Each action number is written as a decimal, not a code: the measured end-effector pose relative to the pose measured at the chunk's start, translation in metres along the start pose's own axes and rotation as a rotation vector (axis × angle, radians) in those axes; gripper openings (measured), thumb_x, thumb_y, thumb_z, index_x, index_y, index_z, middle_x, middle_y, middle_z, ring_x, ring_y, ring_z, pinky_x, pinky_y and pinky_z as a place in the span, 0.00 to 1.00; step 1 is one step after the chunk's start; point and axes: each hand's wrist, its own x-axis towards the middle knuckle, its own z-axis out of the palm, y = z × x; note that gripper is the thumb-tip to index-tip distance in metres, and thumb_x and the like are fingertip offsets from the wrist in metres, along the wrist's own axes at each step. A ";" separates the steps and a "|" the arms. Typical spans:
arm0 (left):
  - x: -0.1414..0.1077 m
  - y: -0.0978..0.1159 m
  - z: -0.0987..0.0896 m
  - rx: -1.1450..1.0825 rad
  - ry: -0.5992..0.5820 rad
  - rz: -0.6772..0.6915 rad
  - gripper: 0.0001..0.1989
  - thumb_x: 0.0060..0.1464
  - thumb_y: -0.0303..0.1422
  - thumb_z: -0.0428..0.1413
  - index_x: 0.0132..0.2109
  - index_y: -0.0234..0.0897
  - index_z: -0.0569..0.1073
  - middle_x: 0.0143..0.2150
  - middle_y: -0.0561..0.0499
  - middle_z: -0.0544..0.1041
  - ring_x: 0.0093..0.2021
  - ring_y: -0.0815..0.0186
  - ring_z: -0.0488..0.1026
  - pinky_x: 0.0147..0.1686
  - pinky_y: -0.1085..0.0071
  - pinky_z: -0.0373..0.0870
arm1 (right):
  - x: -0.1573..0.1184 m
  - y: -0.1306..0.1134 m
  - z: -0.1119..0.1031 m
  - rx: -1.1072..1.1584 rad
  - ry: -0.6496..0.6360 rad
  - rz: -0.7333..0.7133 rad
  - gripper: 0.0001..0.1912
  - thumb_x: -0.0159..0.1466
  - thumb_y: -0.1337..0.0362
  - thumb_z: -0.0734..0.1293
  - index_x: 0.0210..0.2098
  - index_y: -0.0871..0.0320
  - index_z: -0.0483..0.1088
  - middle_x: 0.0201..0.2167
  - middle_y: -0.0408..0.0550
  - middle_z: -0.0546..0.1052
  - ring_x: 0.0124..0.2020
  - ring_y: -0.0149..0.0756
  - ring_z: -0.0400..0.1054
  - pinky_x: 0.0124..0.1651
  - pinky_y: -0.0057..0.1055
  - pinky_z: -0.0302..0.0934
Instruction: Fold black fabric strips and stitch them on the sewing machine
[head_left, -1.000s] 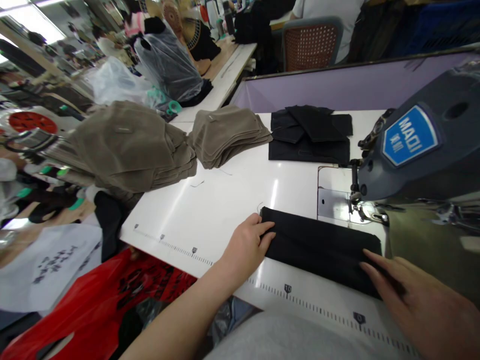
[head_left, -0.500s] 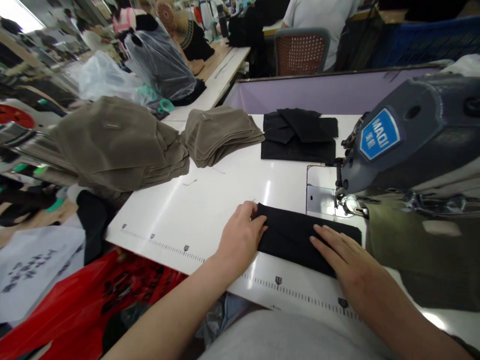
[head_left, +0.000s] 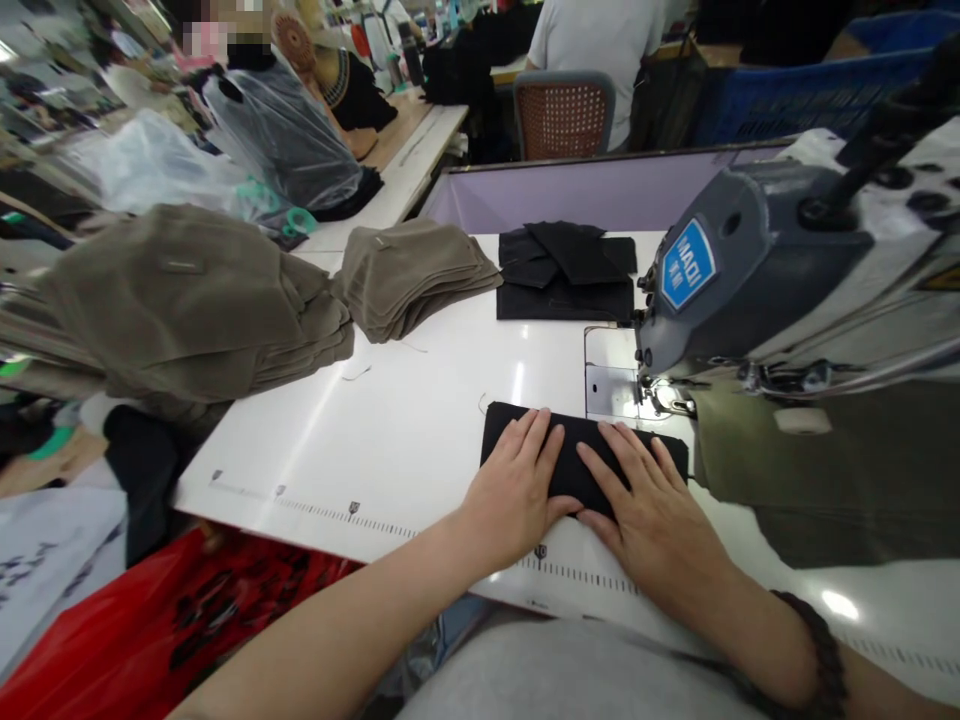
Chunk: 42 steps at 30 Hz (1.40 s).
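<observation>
A folded black fabric piece [head_left: 574, 440] lies flat on the white sewing table [head_left: 420, 440], just in front of the sewing machine's needle area. My left hand [head_left: 517, 490] rests on its left half with fingers stretched out. On its right half lies my right hand [head_left: 649, 500], fingers spread and palm down. The two thumbs nearly meet at the fabric's near edge. The grey sewing machine head [head_left: 739, 260] stands beyond and to the right of my right hand. Its presser foot [head_left: 660, 398] is apart from the black fabric.
Two stacks of brown-grey fabric pieces, a big one [head_left: 180, 300] and a smaller one [head_left: 412, 275], sit at the left. Black folded pieces [head_left: 566, 270] lie behind the needle plate. Olive fabric [head_left: 787, 470] lies right of the machine. A person [head_left: 592, 50] sits beyond the purple partition [head_left: 525, 195].
My left hand has gone from gripping the fabric's left end to lying flat on top of it. My right hand has spread its fingers. The whole view has shifted slightly.
</observation>
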 end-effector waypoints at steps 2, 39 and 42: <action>-0.002 -0.003 0.004 0.006 -0.023 -0.016 0.37 0.52 0.49 0.50 0.59 0.24 0.55 0.63 0.33 0.50 0.63 0.49 0.48 0.58 0.53 0.53 | -0.001 0.001 0.002 0.002 -0.017 0.018 0.27 0.61 0.53 0.58 0.56 0.61 0.59 0.60 0.62 0.55 0.61 0.53 0.45 0.55 0.55 0.46; 0.097 0.000 -0.002 -0.005 -0.008 0.285 0.23 0.56 0.42 0.48 0.51 0.27 0.66 0.54 0.38 0.65 0.57 0.53 0.59 0.56 0.57 0.56 | 0.003 0.090 -0.023 0.163 -0.065 -0.164 0.19 0.64 0.59 0.55 0.48 0.63 0.68 0.33 0.53 0.70 0.32 0.36 0.62 0.35 0.33 0.57; 0.099 -0.006 -0.001 -0.043 -0.006 0.302 0.23 0.56 0.41 0.50 0.52 0.27 0.65 0.54 0.38 0.64 0.57 0.53 0.59 0.56 0.57 0.56 | 0.003 0.093 -0.023 0.182 -0.047 -0.152 0.18 0.65 0.61 0.55 0.46 0.64 0.69 0.32 0.54 0.71 0.33 0.36 0.64 0.37 0.34 0.58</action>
